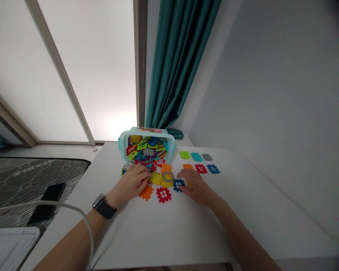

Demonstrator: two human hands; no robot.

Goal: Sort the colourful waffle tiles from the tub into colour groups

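Observation:
My left hand (133, 181), with a dark-banded watch on the wrist, rests over the left side of a pile of interlocking plastic tiles. Its fingers are loosely stretched and I see nothing gripped in them. My right hand (197, 187) has its thumb and finger at the edges of a blue window tile (179, 184). A yellow piece shows partly beneath that hand. Between the hands lie yellow tiles (156, 178), a grey open-frame piece (167, 177) and an orange tile (166, 168). Nearer me are another orange tile (146, 192) and a red window tile (163, 195).
A light-blue tub (172, 146) lies on its side at the back, full of mixed tiles. On the right, green (184, 155), cyan (196, 156), grey (206, 157), red (201, 168) and dark blue (213, 169) tiles lie in rows. A white cable (59, 204) crosses the left foreground.

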